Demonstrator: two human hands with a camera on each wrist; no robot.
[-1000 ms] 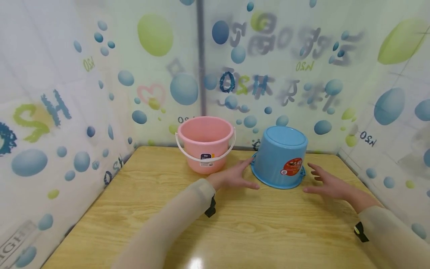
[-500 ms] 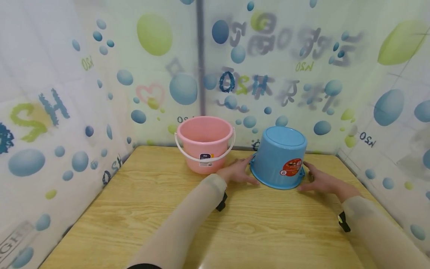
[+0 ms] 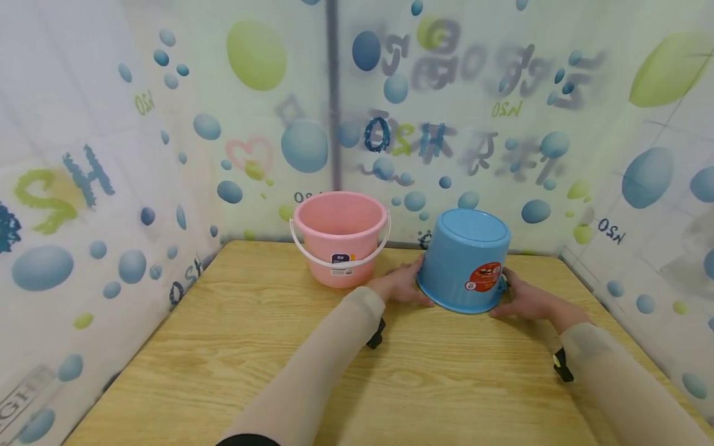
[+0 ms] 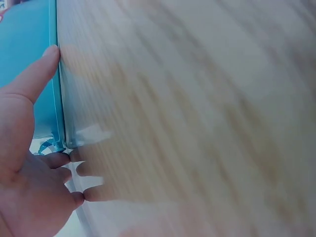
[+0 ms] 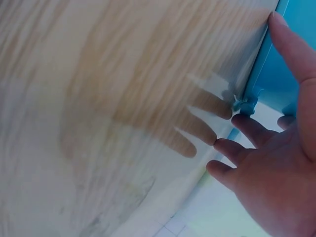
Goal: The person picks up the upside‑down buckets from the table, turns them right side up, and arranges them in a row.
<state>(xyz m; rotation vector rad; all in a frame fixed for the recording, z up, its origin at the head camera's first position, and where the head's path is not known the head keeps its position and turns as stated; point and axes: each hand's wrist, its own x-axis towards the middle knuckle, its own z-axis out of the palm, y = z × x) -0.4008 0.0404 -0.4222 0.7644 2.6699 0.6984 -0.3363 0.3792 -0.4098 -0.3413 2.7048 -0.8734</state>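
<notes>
A blue bucket (image 3: 465, 260) with a red round label stands upside down on the wooden table, its wide rim at the bottom. My left hand (image 3: 406, 284) is at its left side. In the left wrist view its thumb (image 4: 42, 69) lies along the blue rim and the lower fingertips touch the tabletop. Against the right side of the bucket is my right hand (image 3: 524, 298). The right wrist view shows its thumb (image 5: 291, 49) touching the rim, with the other fingers spread near the handle lug (image 5: 245, 104). Some fingertips are hidden behind the bucket.
A pink bucket (image 3: 340, 248) with a white handle stands upright just left of the blue one, close to my left hand. The wooden table (image 3: 446, 378) reaches back to a patterned curtain (image 3: 268, 155), with curtain walls at both sides.
Both hands have moved inward to the blue bucket, the left going right and the right going left, and now touch it. Both buckets have stayed in place.
</notes>
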